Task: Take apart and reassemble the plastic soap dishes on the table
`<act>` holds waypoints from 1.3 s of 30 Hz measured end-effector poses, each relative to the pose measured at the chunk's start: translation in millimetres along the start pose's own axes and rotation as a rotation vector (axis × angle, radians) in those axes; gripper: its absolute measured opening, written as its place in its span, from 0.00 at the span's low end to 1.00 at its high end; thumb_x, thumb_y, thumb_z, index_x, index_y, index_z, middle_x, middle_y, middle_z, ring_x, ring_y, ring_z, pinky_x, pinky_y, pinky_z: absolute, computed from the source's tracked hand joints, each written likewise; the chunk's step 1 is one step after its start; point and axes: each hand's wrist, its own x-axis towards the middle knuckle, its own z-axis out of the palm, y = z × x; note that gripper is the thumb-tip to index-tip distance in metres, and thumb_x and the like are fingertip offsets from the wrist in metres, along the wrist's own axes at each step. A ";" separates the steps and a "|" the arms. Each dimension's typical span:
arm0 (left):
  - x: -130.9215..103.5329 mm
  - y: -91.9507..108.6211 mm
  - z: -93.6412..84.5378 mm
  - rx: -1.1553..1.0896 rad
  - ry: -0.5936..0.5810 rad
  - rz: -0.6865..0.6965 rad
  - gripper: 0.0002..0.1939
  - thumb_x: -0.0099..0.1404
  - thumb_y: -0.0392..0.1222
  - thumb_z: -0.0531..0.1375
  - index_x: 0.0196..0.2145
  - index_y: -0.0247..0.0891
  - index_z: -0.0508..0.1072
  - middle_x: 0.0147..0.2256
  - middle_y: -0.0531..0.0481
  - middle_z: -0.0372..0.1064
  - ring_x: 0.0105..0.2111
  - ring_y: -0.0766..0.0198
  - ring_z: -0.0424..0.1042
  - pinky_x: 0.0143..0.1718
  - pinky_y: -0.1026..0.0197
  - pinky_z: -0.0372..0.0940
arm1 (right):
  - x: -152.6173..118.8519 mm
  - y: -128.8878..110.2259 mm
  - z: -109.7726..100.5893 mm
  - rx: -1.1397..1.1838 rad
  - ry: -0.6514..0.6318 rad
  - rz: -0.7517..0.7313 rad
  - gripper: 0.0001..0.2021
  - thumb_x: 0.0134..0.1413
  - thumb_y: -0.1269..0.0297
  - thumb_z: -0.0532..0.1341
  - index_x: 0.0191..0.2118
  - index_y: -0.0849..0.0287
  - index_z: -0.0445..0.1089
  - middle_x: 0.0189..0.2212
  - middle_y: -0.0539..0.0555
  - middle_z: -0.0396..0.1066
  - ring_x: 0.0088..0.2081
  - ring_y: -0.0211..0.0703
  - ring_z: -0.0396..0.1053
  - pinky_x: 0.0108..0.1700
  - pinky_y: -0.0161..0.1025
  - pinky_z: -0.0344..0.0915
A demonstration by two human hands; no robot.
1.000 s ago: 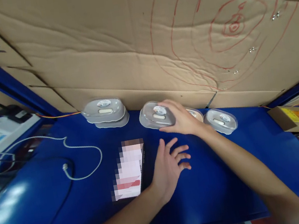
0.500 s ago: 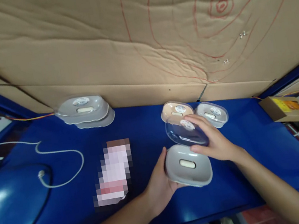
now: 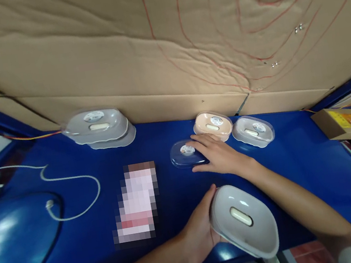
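My left hand (image 3: 200,230) grips the left side of a grey oval plastic dish (image 3: 262,229), thumb at the rim and fingers underneath. The dish is uncovered and tilted, with a pale oblong piece (image 3: 241,216) in the middle of its floor. Further back, my right hand (image 3: 214,154) holds the right end of a clear plastic lid (image 3: 181,157) with a round white sticker. That lid is at the blue tabletop; whether it rests fully there I cannot tell. Just behind the hand stands a peach dish with a clear lid (image 3: 207,121), partly hidden by my fingers.
A lidded grey dish (image 3: 252,132) stands right of the peach one. Stacked grey dishes (image 3: 111,129) are at the back left, against the cardboard wall (image 3: 84,66). A pixelated flat object (image 3: 138,200), a white cable (image 3: 97,185) and a cardboard box (image 3: 332,125) also lie around.
My right hand has carried the clear lid left and back, away from the dish, down toward the tabletop. My left hand has moved the grey dish right and nearer, tilting it.
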 end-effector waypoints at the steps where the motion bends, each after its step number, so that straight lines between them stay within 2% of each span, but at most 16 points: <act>1: -0.5 1.7 0.1 -0.015 0.003 0.027 0.29 0.66 0.67 0.63 0.43 0.35 0.79 0.35 0.44 0.79 0.38 0.54 0.77 0.46 0.54 0.70 | -2.8 0.8 -2.7 0.022 -0.005 0.005 0.40 0.59 0.46 0.71 0.70 0.59 0.61 0.71 0.73 0.58 0.72 0.69 0.58 0.71 0.67 0.57; 4: -1.9 6.5 0.6 -0.038 -0.028 0.127 0.30 0.72 0.65 0.57 0.52 0.34 0.78 0.42 0.41 0.81 0.43 0.50 0.79 0.48 0.51 0.71 | -20.5 -1.8 -20.8 0.168 0.031 0.011 0.37 0.66 0.46 0.66 0.73 0.56 0.57 0.74 0.69 0.54 0.74 0.62 0.54 0.73 0.63 0.56; 6: -2.7 9.3 1.0 -0.039 -0.046 0.193 0.30 0.75 0.64 0.54 0.55 0.35 0.77 0.46 0.40 0.81 0.47 0.49 0.79 0.50 0.50 0.71 | -39.6 -8.6 -36.8 0.294 0.055 0.012 0.30 0.73 0.49 0.58 0.74 0.50 0.55 0.73 0.62 0.57 0.74 0.56 0.55 0.73 0.61 0.56; 7: -3.0 10.4 1.3 -0.040 -0.041 0.219 0.30 0.76 0.63 0.53 0.56 0.35 0.77 0.47 0.40 0.81 0.49 0.49 0.79 0.51 0.50 0.71 | -50.5 -13.4 -43.8 0.344 0.029 0.000 0.29 0.74 0.49 0.57 0.74 0.47 0.54 0.73 0.59 0.58 0.74 0.54 0.56 0.73 0.61 0.58; 8: -3.2 11.4 1.7 -0.044 -0.025 0.244 0.30 0.77 0.63 0.52 0.56 0.35 0.77 0.48 0.39 0.81 0.49 0.50 0.79 0.51 0.50 0.71 | -61.7 -19.0 -48.9 0.375 -0.033 -0.020 0.31 0.73 0.47 0.58 0.75 0.45 0.52 0.73 0.58 0.58 0.74 0.55 0.56 0.72 0.60 0.59; 11: -3.0 12.8 3.2 -0.064 0.040 0.294 0.31 0.77 0.63 0.51 0.56 0.33 0.77 0.48 0.38 0.81 0.50 0.50 0.79 0.53 0.50 0.71 | -91.2 -35.7 -49.8 0.374 -0.139 0.020 0.49 0.57 0.39 0.70 0.77 0.44 0.47 0.75 0.62 0.53 0.74 0.65 0.55 0.68 0.63 0.64; 14: -2.4 12.7 4.6 -0.065 0.084 0.325 0.30 0.77 0.63 0.51 0.57 0.34 0.76 0.49 0.39 0.81 0.51 0.50 0.78 0.54 0.50 0.70 | -106.6 -44.0 -34.0 0.389 -0.131 0.095 0.48 0.56 0.45 0.73 0.76 0.45 0.51 0.75 0.62 0.53 0.73 0.65 0.55 0.69 0.64 0.63; 17: -3.2 13.6 5.9 -0.024 0.071 0.339 0.32 0.78 0.64 0.49 0.61 0.36 0.74 0.51 0.40 0.81 0.55 0.50 0.77 0.56 0.50 0.70 | -109.1 -39.8 -19.4 0.506 -0.038 0.081 0.44 0.57 0.51 0.73 0.73 0.47 0.53 0.73 0.62 0.56 0.73 0.61 0.56 0.70 0.61 0.62; 21: -5.8 19.1 7.7 0.065 -0.013 0.386 0.34 0.78 0.65 0.45 0.68 0.43 0.67 0.58 0.42 0.77 0.60 0.49 0.73 0.58 0.48 0.68 | -107.7 -29.0 -16.0 0.693 0.083 0.018 0.41 0.59 0.50 0.71 0.72 0.49 0.53 0.71 0.63 0.59 0.72 0.59 0.58 0.70 0.58 0.61; 25: -6.0 24.5 8.7 0.124 -0.087 0.381 0.34 0.78 0.65 0.48 0.65 0.37 0.71 0.56 0.38 0.78 0.59 0.47 0.73 0.58 0.49 0.67 | -109.5 -25.6 -14.3 0.794 0.129 0.034 0.38 0.59 0.49 0.71 0.70 0.49 0.58 0.71 0.63 0.59 0.71 0.60 0.60 0.70 0.58 0.61; 29: -5.3 27.5 7.6 0.045 0.015 0.399 0.26 0.77 0.59 0.55 0.58 0.37 0.76 0.50 0.41 0.80 0.53 0.50 0.76 0.52 0.55 0.68 | -111.9 -19.9 -10.0 0.917 0.181 0.113 0.36 0.60 0.46 0.70 0.69 0.48 0.60 0.70 0.62 0.60 0.71 0.60 0.60 0.70 0.57 0.62; 33: -7.6 28.0 5.3 0.028 0.081 0.433 0.19 0.73 0.50 0.57 0.56 0.40 0.75 0.46 0.48 0.79 0.45 0.57 0.76 0.43 0.62 0.69 | -114.0 -5.8 -16.7 0.982 0.301 0.194 0.34 0.62 0.40 0.66 0.68 0.45 0.60 0.69 0.59 0.62 0.69 0.59 0.64 0.68 0.55 0.65; 36: -10.4 24.8 5.7 0.093 0.036 0.380 0.25 0.66 0.49 0.65 0.59 0.44 0.71 0.45 0.50 0.76 0.44 0.58 0.76 0.43 0.61 0.69 | -115.0 3.0 -22.6 0.948 0.369 0.256 0.34 0.63 0.36 0.63 0.67 0.45 0.60 0.67 0.58 0.66 0.66 0.60 0.67 0.65 0.54 0.69; 39: -12.0 20.5 7.0 0.342 -0.055 0.358 0.39 0.55 0.42 0.74 0.62 0.47 0.66 0.47 0.50 0.75 0.47 0.55 0.76 0.46 0.59 0.68 | -114.2 6.1 -20.3 0.909 0.360 0.270 0.35 0.63 0.34 0.61 0.68 0.46 0.59 0.69 0.59 0.65 0.67 0.60 0.67 0.65 0.55 0.69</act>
